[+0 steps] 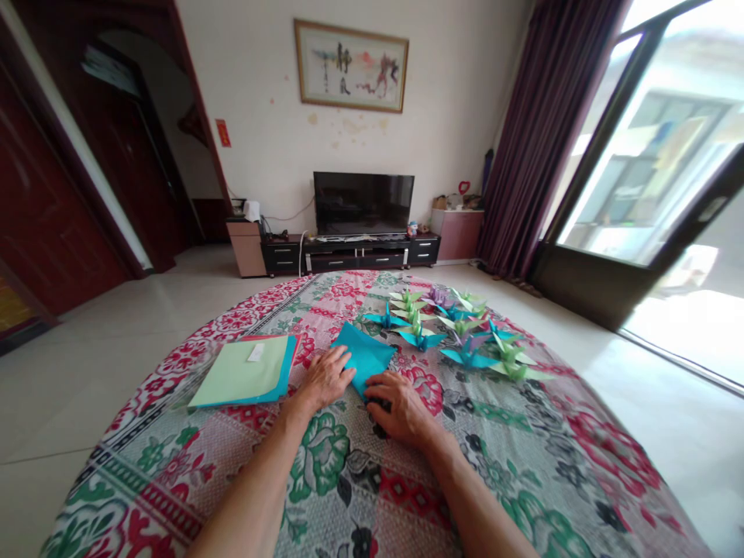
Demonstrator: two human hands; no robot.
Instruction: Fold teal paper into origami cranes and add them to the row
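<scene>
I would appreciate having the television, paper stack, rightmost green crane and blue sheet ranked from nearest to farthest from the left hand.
From the left hand:
1. Blue sheet: under its fingertips.
2. Paper stack: just left.
3. Rightmost green crane: right side.
4. Television: ahead, beyond the table.

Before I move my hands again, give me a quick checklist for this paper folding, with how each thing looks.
1. Left hand on the blue sheet: ok.
2. Right hand at the sheet's near corner: ok.
3. Sheet apart from the paper stack: ok.
4. Stack edges lined up: not ok, blue and red edges stick out.
5. Folded cranes apart from the right hand: ok.
6. Crease under the fingers sharp: cannot tell.
</scene>
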